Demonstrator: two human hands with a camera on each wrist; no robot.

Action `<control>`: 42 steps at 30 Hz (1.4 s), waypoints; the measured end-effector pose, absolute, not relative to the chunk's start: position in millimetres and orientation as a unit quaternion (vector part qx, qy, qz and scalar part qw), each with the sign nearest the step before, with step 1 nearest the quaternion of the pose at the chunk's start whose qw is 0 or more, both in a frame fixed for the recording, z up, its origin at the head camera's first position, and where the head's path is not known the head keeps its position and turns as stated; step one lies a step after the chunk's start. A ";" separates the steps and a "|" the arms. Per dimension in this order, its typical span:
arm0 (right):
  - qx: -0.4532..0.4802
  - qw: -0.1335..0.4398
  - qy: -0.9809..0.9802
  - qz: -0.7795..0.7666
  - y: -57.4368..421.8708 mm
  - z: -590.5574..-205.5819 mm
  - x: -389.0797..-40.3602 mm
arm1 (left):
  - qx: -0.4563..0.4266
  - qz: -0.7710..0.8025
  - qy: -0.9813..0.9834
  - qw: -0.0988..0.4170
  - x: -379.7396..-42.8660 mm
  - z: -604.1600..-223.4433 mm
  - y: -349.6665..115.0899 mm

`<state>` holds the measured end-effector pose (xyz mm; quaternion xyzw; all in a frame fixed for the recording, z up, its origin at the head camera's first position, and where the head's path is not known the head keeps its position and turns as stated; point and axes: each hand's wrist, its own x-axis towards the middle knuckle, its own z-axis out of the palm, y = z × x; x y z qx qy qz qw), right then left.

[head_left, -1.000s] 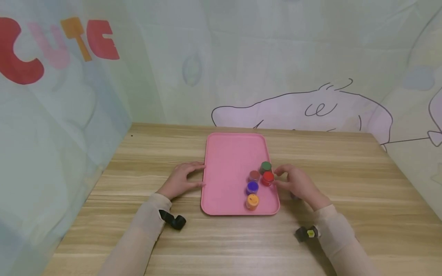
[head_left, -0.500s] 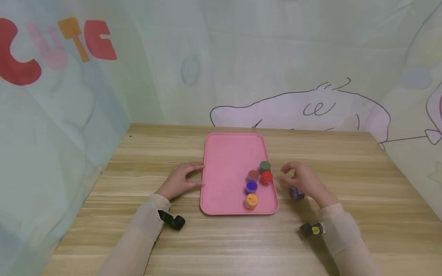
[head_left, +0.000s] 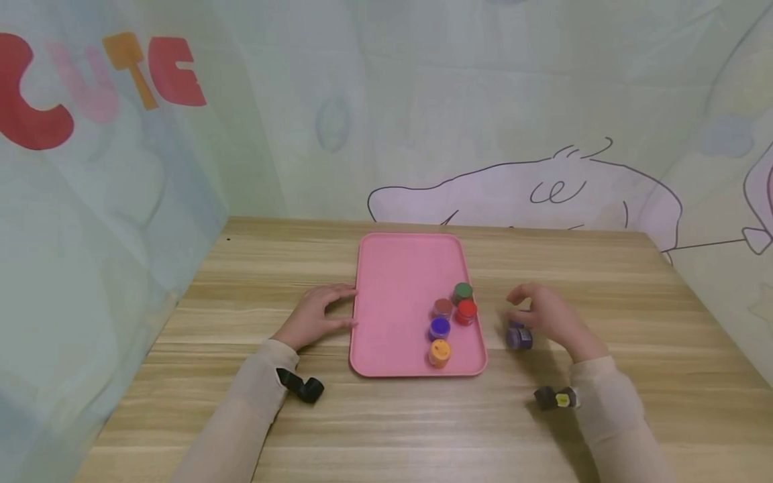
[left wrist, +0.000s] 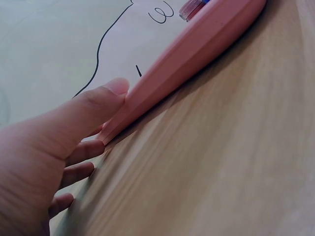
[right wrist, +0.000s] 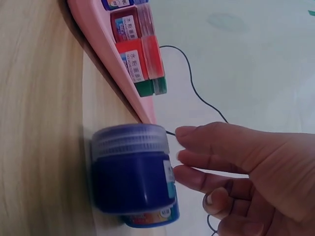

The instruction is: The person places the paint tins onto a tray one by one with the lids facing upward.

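On the pink tray (head_left: pixel 398 282) stand several small paint jars: a green jar (head_left: pixel 463 292), a red jar (head_left: pixel 466 312), a brown-red jar (head_left: pixel 443 308), a blue jar (head_left: pixel 439 329) and an orange jar (head_left: pixel 440 353). My left hand (head_left: pixel 314 313) rests at the tray's left edge, its thumb (left wrist: pixel 115 88) touching the rim. Over the table to the right, my right hand (head_left: pixel 546 315) hovers with loosely bent fingers, holding nothing. Just beside its fingertips lies a dark purple jar (right wrist: pixel 133 182) on its side. A second jar (right wrist: pixel 152 216), mostly hidden, is behind it.
The wooden table (head_left: pixel 374 429) reaches back to a printed cloth backdrop (head_left: pixel 423 121). Black cameras are strapped to both wrists, such as the left wrist camera (head_left: pixel 302 386).
My right hand has drawn away from the red jar at the tray's right side, moving right toward the purple jars, which now show more. The left hand stays at the tray's edge.
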<state>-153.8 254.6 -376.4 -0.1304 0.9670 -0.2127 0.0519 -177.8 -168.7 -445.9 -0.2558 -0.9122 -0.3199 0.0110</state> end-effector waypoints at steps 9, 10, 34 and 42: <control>-0.098 0.101 0.970 -0.199 260.9 -373.9 -154.2 | -0.253 -0.319 -0.913 0.009 -176.9 -444.6 -169.1; -0.097 0.103 0.970 -0.196 261.4 -374.1 -154.3 | -0.253 -0.319 -0.913 0.009 -176.8 -444.7 -169.0; -0.110 0.098 0.975 -0.167 266.2 -378.8 -153.8 | -0.249 -0.318 -0.915 0.008 -176.5 -445.6 -168.7; -0.097 0.103 0.976 -0.168 266.3 -379.1 -152.4 | -0.250 -0.319 -0.914 0.008 -176.5 -445.0 -168.9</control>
